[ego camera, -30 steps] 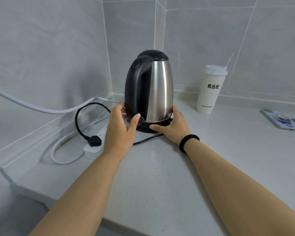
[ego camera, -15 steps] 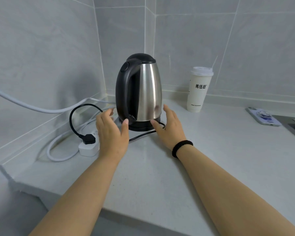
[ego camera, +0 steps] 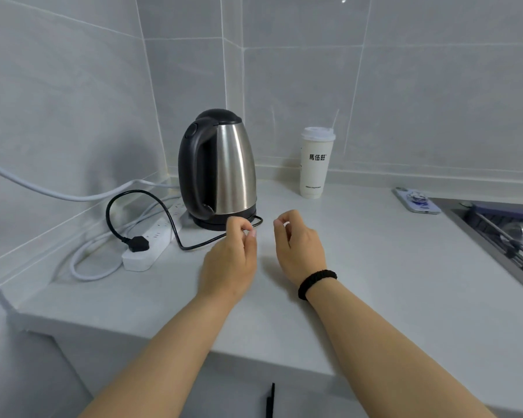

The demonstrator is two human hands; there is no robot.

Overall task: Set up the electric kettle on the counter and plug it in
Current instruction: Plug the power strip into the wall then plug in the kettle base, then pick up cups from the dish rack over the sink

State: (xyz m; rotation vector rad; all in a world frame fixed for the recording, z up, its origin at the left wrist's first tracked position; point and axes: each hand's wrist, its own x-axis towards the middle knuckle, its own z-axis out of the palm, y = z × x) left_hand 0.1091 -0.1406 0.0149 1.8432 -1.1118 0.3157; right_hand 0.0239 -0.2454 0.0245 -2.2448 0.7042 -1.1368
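We find the kettle [ego camera: 224, 167] upright on its base [ego camera: 221, 222] in the counter [ego camera: 375, 267] corner, its plug [ego camera: 137, 244] seated in the power strip [ego camera: 151, 245]. Left hand [ego camera: 230, 260] and right hand [ego camera: 299, 248] hover nearby, fingers loosely curled, holding nothing.

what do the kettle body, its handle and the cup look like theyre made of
Kettle body: likely stainless steel, brushed, with streaky vertical reflections. Handle: apparently black plastic, smooth with a dull sheen. Cup: seemingly matte off-white paper; its lid looks plastic.
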